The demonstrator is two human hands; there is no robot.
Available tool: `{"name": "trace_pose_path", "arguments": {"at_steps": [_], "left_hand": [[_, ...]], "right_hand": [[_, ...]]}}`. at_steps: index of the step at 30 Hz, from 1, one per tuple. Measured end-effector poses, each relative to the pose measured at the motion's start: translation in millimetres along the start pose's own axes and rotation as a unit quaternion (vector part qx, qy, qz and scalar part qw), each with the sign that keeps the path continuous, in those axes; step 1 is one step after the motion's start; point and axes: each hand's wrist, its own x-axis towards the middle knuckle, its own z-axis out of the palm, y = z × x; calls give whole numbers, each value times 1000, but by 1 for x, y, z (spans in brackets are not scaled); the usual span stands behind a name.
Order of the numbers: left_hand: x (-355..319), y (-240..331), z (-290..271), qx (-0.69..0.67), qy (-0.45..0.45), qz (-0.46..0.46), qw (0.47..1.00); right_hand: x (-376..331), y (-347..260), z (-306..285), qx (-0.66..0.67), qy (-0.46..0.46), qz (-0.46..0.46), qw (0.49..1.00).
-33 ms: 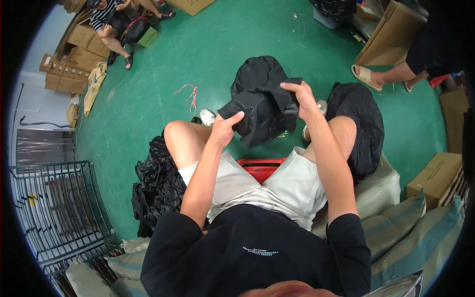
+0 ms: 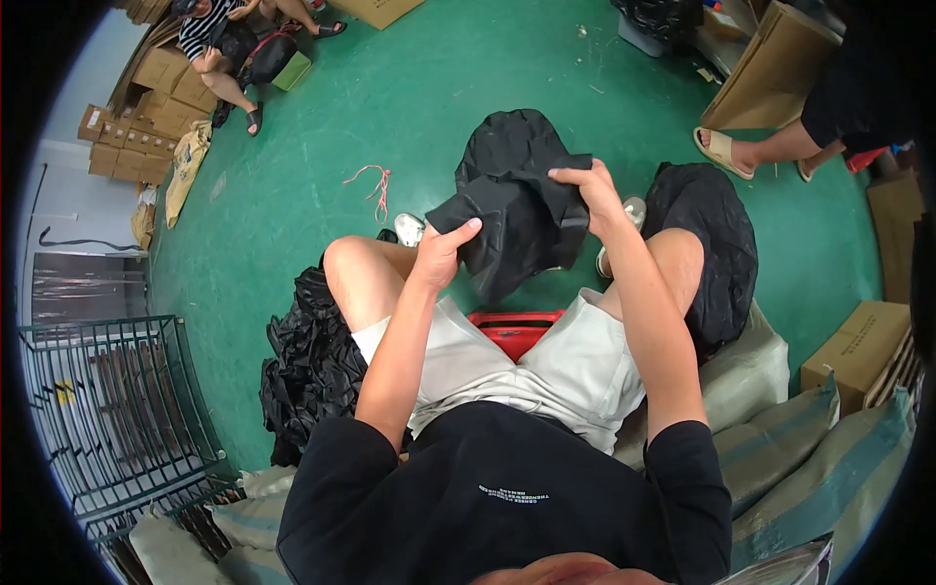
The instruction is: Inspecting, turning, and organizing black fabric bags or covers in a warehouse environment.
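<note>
Between my knees I hold up a piece of thin black fabric (image 2: 517, 239) with both hands. My left hand (image 2: 444, 255) pinches its left edge, thumb on top. My right hand (image 2: 597, 200) grips its upper right corner, thumb laid over the edge. The fabric hangs in loose folds toward my lap. Just beyond it lies more black fabric (image 2: 512, 141); whether the two are joined I cannot tell. A heap of crumpled black fabric (image 2: 307, 361) rests by my left leg. Beside my right leg stands a rounded black bundle (image 2: 704, 253).
Below the fabric, a red plastic stool or box (image 2: 515, 333) shows between my thighs. Pink string (image 2: 380, 193) lies on the green floor. Woven sacks (image 2: 780, 444) and a cardboard box (image 2: 858, 346) are at right, a metal rack (image 2: 117, 390) at left. Two other people are nearby.
The fabric's lower edge hangs slightly lower, and my right hand has shifted a touch to the left. Both hands keep their grip.
</note>
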Motion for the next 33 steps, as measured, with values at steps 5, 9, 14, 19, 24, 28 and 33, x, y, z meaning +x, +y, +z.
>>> {"name": "trace_pose_path", "arguments": {"at_steps": [5,9,14,19,24,28,33], "left_hand": [[-12,24,16,44,-6,64,997],[-25,46,24,29,-7,84,996],[-27,54,23,29,24,107,994],[-20,57,-3,35,91,145,985],[-21,62,-19,-36,58,117,991],[-20,46,-39,44,105,144,983],[-20,42,-41,35,144,157,976]], "right_hand": [[28,38,-24,-297,33,-101,949],[14,27,-12,-535,60,-212,815],[25,28,-20,-436,72,-172,880],[8,0,-6,8,-9,-19,1000],[13,-1,-12,143,-21,-15,989],[15,1,-18,-4,0,-26,1000],[18,4,-17,160,9,-23,987]]}}
